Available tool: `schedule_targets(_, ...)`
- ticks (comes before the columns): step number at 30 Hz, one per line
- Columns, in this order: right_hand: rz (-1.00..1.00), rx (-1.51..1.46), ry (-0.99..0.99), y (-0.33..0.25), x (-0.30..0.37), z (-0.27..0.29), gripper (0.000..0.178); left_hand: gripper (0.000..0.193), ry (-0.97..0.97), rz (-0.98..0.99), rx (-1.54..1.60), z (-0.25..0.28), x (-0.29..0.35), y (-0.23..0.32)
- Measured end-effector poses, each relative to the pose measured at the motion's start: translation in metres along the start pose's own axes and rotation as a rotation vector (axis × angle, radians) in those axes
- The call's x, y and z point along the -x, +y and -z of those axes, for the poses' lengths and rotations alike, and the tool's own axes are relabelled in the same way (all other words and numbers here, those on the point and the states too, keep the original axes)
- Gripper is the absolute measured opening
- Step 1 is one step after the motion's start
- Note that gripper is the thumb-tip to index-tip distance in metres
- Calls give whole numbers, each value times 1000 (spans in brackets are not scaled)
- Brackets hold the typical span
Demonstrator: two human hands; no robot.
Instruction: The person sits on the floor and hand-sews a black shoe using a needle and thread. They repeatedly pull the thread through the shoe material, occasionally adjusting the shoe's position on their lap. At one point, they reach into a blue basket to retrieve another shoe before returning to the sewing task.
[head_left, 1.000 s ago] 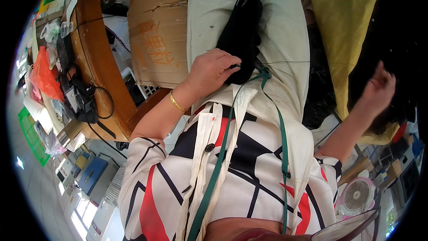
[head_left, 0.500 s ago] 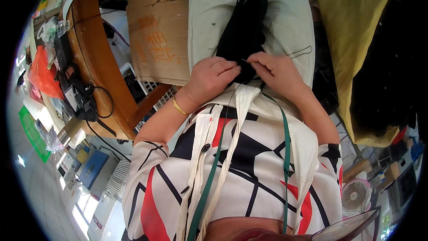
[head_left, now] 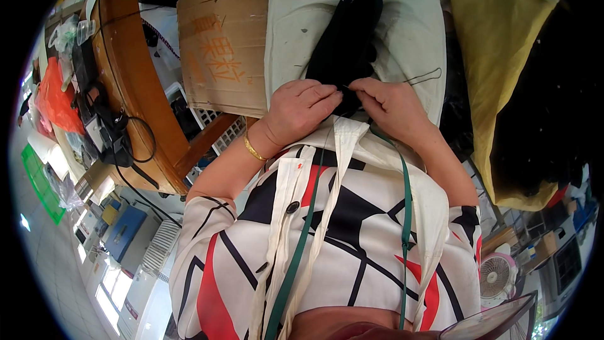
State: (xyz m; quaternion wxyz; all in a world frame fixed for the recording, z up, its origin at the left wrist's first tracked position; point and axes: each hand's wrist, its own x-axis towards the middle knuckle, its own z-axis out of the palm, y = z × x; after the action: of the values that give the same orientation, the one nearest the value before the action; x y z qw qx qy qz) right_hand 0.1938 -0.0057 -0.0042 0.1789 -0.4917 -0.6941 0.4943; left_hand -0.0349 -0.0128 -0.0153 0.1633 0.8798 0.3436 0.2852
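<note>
A long black knitted piece (head_left: pixel 347 28), glove-like or sock-like, lies on the pale cloth with a small label at its far end. My left hand (head_left: pixel 303 106) is closed over its near end, fingertips pinching the black fabric. Close beside it, my right hand (head_left: pixel 391 106) pinches a thin wire tool (head_left: pixel 428 75), whose long looped end sticks out to the right past my knuckles. A fine tip shows between my two hands, at the fabric. The exact spot under my fingertips is partly hidden.
The off-white cloth (head_left: pixel 409 19) covers the surface in front of me. A cardboard box (head_left: pixel 220 38) and a wooden frame (head_left: pixel 135 75) stand at left, with cables and bags beyond. Yellowish cloth (head_left: pixel 494 44) hangs at right over dark material. A small fan (head_left: pixel 497 276) stands lower right.
Both hands keep nearly the same place and grip at the fabric. The fine tip between them has shifted slightly. The surroundings at the left edge have shifted a little with the view.
</note>
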Motion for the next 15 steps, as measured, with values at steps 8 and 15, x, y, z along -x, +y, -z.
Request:
schedule_targets(8,7,-14,-23,1,-5,-3,18,26,18,21,14,-2,0,3)
schedule_targets(15,-88,-86,-62,-1,-12,-11,14,29,40,38,5,-6,2,6)
